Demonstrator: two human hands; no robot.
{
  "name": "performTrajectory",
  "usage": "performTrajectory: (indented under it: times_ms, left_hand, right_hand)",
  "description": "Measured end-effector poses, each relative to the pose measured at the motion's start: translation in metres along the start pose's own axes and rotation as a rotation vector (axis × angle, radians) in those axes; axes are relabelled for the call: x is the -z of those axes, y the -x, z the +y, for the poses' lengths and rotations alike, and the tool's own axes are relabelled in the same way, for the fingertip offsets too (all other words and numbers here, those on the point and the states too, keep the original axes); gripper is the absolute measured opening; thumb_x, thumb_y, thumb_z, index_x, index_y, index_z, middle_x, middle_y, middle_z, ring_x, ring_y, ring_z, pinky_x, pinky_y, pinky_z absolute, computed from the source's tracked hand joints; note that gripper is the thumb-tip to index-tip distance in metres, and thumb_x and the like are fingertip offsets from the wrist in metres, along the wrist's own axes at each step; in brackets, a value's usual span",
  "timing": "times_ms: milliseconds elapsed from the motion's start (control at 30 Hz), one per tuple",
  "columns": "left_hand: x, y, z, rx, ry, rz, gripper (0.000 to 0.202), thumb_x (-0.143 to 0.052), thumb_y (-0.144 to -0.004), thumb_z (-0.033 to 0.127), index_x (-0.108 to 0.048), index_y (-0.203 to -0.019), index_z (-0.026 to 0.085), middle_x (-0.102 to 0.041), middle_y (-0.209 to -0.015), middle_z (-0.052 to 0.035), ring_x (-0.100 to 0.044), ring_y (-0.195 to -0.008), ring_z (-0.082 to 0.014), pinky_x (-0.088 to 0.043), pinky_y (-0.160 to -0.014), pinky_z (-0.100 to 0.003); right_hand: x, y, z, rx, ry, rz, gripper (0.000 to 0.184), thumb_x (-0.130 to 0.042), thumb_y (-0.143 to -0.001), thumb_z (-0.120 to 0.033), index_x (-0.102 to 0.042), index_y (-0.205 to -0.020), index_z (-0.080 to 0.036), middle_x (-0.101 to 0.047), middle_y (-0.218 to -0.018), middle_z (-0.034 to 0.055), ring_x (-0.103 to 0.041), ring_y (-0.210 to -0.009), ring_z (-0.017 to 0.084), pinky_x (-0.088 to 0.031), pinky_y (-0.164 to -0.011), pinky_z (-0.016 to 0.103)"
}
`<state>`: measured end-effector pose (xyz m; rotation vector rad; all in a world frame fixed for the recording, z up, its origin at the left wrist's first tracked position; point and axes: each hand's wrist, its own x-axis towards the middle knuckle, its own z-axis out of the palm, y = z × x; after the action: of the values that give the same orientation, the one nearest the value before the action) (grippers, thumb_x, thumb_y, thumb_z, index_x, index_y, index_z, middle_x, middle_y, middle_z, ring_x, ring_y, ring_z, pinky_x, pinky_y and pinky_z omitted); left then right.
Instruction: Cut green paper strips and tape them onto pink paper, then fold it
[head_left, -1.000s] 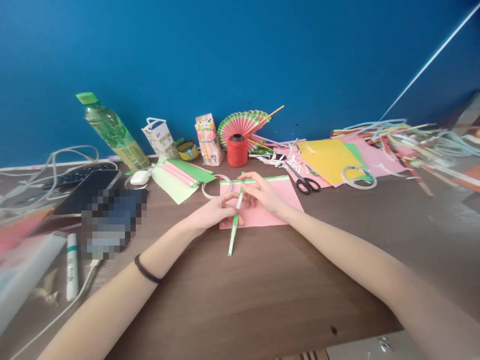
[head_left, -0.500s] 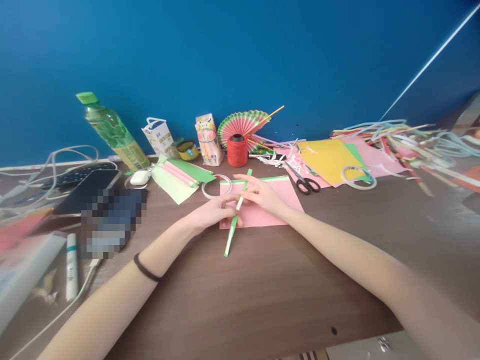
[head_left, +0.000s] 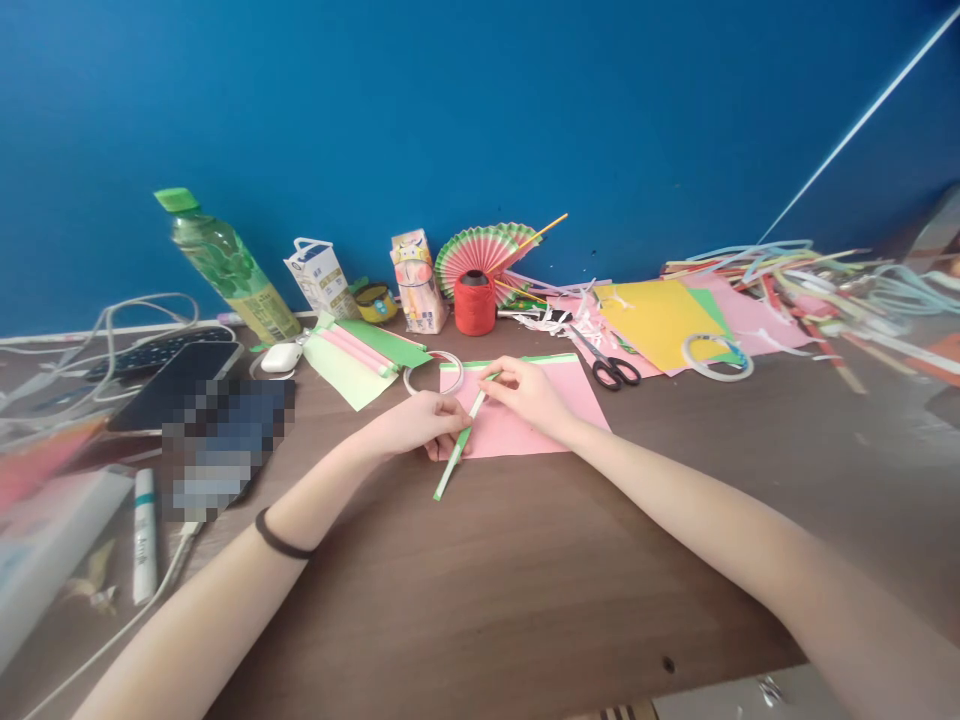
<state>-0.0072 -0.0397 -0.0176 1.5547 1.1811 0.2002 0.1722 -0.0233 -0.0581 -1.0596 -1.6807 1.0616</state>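
A narrow green paper strip (head_left: 452, 471) with a white band along its face slants between my two hands. My left hand (head_left: 427, 420) is closed on its middle, fingers partly curled out of sight. The strip's upper end is pinched by my right hand (head_left: 529, 393), thumb against fingers. Beneath both hands lies a pink sheet of paper (head_left: 577, 410) with a green strip along its far edge. Just behind my left hand, a roll of tape (head_left: 409, 381) rests on the table and overlaps the sheet's corner.
Scissors (head_left: 616, 373), yellow paper (head_left: 649, 325) and another tape roll (head_left: 720, 373) lie to the right. A red thread spool (head_left: 475, 305), a folded paper fan (head_left: 469, 245), small cartons and a green bottle (head_left: 225, 260) stand along the wall. Phones, cables and a marker (head_left: 144, 535) lie left.
My right hand has gone from extended fingers to a pinch on the strip's upper end. The strip and my left hand have shifted slightly left, and the left fingers have closed.
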Motion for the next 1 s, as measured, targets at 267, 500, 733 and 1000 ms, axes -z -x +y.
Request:
performTrajectory:
  times_ms: [267,500,733,1000]
  left_hand:
    - [0.011,0.002,-0.002,-0.198,-0.552,0.736,0.018,-0.04,-0.079,0.026,-0.056,-0.074,0.02,-0.065,-0.075,-0.0018,-0.058,-0.071,-0.0184,-0.042,-0.066,-0.03]
    - [0.01,-0.008,-0.018,-0.283,-0.818,0.662,0.008,-0.05,-0.073,0.022,-0.056,-0.076,0.017,-0.061,-0.085,-0.0088,-0.053,-0.086,-0.0259,-0.041,-0.077,-0.036]
    - [0.001,-0.001,-0.007,-0.366,-0.287,0.679,0.017,-0.045,-0.082,0.036,-0.049,-0.088,0.021,-0.065,-0.08,-0.0029,-0.059,-0.078,-0.0202,-0.041,-0.076,-0.033]
    - [-0.006,-0.003,-0.004,-0.426,0.306,0.335,0.042,-0.057,-0.076,0.031,-0.043,-0.113,0.018,-0.067,-0.09,-0.0054,-0.061,-0.09,-0.0186,-0.044,-0.083,-0.035]
  right_hand:
    - [-0.004,0.001,0.005,0.008,0.408,-0.02,0.023,-0.059,-0.074,-0.036,-0.063,-0.09,-0.021,-0.043,-0.047,-0.0071,-0.04,-0.047,0.01,-0.03,-0.051,0.023]
    - [-0.004,0.002,0.004,0.071,0.483,0.028,0.024,-0.05,-0.081,-0.033,-0.059,-0.1,-0.022,-0.049,-0.055,-0.0045,-0.046,-0.055,0.012,-0.035,-0.056,0.024]
    - [-0.006,0.007,0.001,0.562,0.531,0.023,0.04,-0.043,-0.08,-0.015,-0.048,-0.118,-0.022,-0.052,-0.113,0.009,-0.049,-0.105,0.021,-0.04,-0.09,0.038]
    - [-0.005,0.006,0.001,0.567,0.522,0.024,0.056,-0.041,-0.079,-0.012,-0.034,-0.133,-0.025,-0.042,-0.132,0.0079,-0.038,-0.123,0.022,-0.033,-0.102,0.044]
